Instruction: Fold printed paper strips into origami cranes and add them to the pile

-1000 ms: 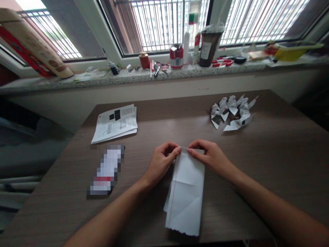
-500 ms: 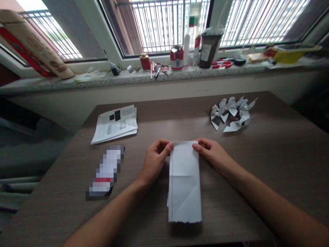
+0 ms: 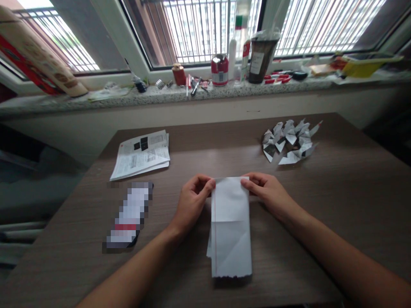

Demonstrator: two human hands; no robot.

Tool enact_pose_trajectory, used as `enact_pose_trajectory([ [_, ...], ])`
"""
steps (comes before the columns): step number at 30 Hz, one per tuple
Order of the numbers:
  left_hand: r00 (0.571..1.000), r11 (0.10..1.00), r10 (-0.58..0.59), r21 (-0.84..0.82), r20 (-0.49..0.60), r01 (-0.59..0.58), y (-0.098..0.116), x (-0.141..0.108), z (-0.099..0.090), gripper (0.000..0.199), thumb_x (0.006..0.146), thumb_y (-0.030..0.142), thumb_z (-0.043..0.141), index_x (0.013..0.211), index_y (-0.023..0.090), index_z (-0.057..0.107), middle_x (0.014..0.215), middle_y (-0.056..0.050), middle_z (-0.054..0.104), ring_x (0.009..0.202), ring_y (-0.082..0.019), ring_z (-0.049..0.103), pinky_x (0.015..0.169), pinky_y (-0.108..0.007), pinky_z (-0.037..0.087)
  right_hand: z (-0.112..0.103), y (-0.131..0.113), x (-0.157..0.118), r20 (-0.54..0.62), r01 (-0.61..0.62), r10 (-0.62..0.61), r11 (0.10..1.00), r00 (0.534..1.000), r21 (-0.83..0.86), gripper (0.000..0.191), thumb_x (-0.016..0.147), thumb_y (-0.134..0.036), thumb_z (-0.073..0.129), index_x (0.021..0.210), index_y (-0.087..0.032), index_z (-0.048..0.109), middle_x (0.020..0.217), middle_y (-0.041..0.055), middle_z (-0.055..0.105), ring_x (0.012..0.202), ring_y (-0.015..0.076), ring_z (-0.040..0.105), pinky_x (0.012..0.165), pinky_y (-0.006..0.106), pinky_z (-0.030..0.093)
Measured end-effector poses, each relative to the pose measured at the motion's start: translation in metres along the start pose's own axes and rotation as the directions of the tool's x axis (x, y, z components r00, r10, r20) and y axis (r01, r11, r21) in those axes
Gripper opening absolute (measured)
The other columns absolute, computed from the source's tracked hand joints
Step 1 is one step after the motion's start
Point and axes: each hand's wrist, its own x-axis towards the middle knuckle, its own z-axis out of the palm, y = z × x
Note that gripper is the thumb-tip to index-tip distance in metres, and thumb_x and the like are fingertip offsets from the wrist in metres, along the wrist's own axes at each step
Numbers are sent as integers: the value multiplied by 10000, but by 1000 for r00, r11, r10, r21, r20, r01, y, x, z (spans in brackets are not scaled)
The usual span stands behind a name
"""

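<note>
A: From my remote end, grip?
B: One desk (image 3: 321, 184), folded sheet (image 3: 231, 239) over its near middle. Left hand (image 3: 194, 197) pinches the sheet's top left corner, right hand (image 3: 268, 190) near its top right.
A: Doing it well?
B: I'd match both pinches and square the layers; one peeks out lower left (can't tell if the ragged end touches down).
A: Counts, descending?
B: One desk, one folded sheet, one paper stack (image 3: 141, 157) desk far left, one folded-paper ring (image 3: 290, 133) desk far right, one pixelated phone (image 3: 132, 211) desk left, two hands.

Red can (image 3: 220, 70) beside clear bottle (image 3: 238, 51)
</note>
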Motion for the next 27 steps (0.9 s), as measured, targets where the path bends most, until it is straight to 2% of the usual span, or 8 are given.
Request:
enact_pose_trajectory([
  [4,1000,999,-19,-27,13,19,4,-2,1,239,948,377,711,867,160,652,820,-8,635,749,-140,589,672,-222,492,1,-3,0,-40,18,-20,998,999,-65,297,823,-470,799,883,-181,770,789,29,695,715,159,594,648,278,449],
  [7,1000,1000,-17,-5,-11,17,6,-2,2,233,953,371,706,871,157,659,819,-9,637,750,-136,586,663,-211,484,2,2,-1,-24,16,-17,1000,1000,-23,308,854,-484,778,922,-184,763,840,34,701,751,162,604,673,278,467],
  [11,999,1000,-17,7,-30,17,4,-1,1,239,949,384,714,881,160,669,823,-6,640,739,-128,580,656,-201,483,1,7,-3,96,-52,44,996,994,79,340,891,-515,751,990,-190,757,952,63,732,821,184,647,739,307,519],
  [14,999,998,-36,-48,-27,35,0,-1,-1,251,943,410,721,898,171,657,848,-3,644,741,-130,599,661,-208,510,2,5,-5,204,-85,58,988,977,130,373,901,-515,747,1123,-216,749,1108,90,746,928,216,682,817,343,548],
  [18,997,993,-56,-107,-50,51,-2,0,-2,276,932,434,730,902,180,625,845,7,627,710,-126,600,643,-217,541,6,0,-7,333,-81,49,993,942,85,456,869,-480,784,1240,-222,727,1217,103,740,1082,263,678,936,396,538],
  [23,998,998,-41,-58,-56,37,-3,4,-5,300,933,460,719,894,177,625,863,1,623,762,-145,624,667,-238,579,10,0,-6,270,-104,105,994,957,-19,436,881,-461,756,1218,-187,722,1172,116,758,968,255,699,784,366,556],
  [27,998,998,-54,-43,-32,52,-6,5,-6,310,934,473,712,903,177,623,882,-5,629,778,-151,633,676,-251,589,10,-1,-4,234,-66,84,994,969,-83,424,861,-462,773,1175,-180,734,1146,111,767,966,257,704,818,381,561],
])
